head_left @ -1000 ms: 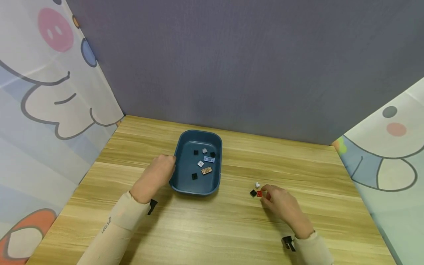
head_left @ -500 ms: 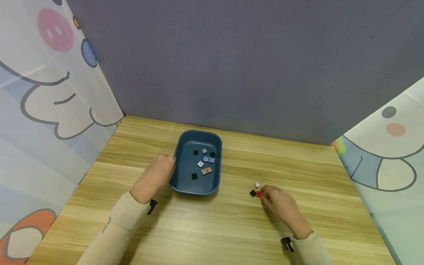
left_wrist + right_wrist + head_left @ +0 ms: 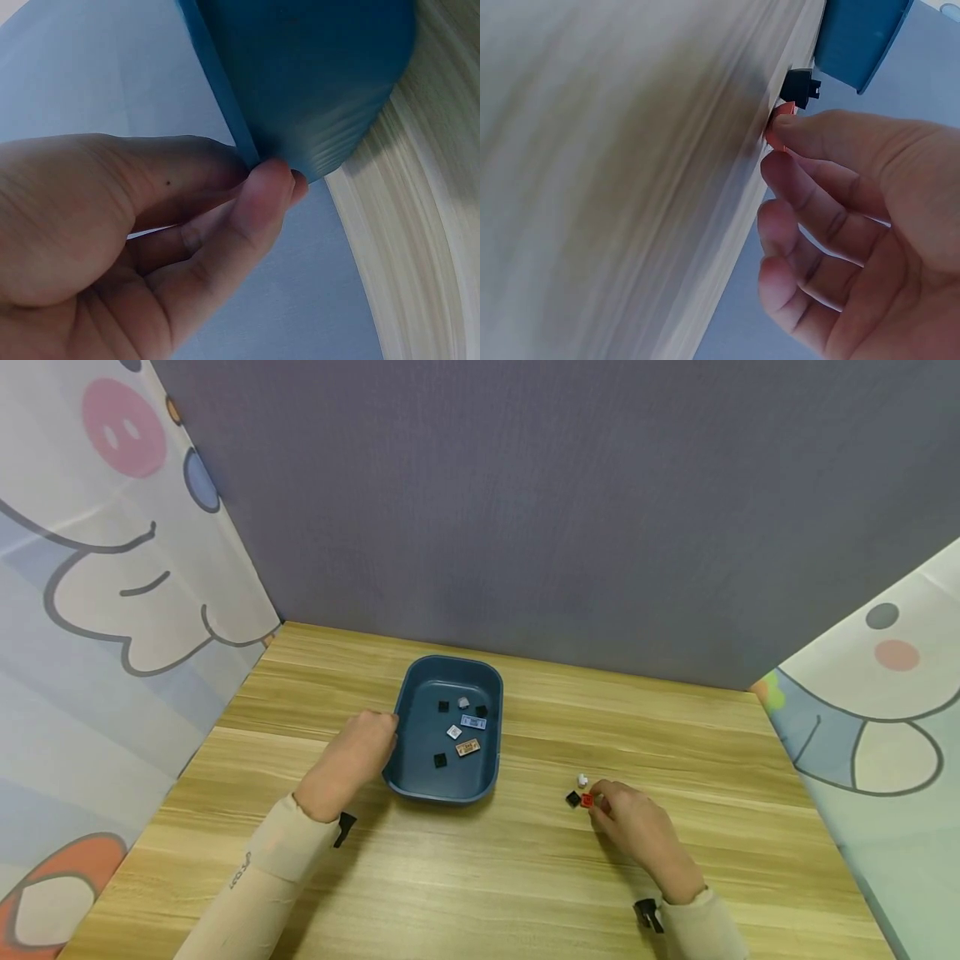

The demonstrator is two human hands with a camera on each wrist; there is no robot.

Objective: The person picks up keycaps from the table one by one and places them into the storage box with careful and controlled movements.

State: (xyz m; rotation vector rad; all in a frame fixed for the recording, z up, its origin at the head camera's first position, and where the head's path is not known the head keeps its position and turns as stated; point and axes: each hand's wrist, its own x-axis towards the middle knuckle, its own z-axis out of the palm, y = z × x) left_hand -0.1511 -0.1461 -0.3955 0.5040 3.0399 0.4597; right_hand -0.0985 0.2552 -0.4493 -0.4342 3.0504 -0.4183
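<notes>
My left hand (image 3: 351, 762) pinches the left rim of a dark blue plastic bin (image 3: 442, 797), with thumb and fingers on either side of the wall in the left wrist view. My right hand (image 3: 637, 822) pinches a small red square keycap (image 3: 587, 800) low over the table, its thumb (image 3: 810, 129) and index fingertip on it. Touching or close beside the red keycap lies a small black piece (image 3: 573, 799), which shows a narrow stem in the right wrist view. A small white piece (image 3: 582, 781) lies just behind them.
Inside the bin lie several small pieces, including a light blue rectangular one (image 3: 473, 722), a tan rectangular one (image 3: 467, 747), a white square (image 3: 453, 732) and black ones. The wooden table (image 3: 510, 893) ends at a grey panel (image 3: 510, 527) behind.
The red keycap has tilted and shifted slightly to the left between the right fingers. The right wrist has moved a little left. The left hand and bin stay in place.
</notes>
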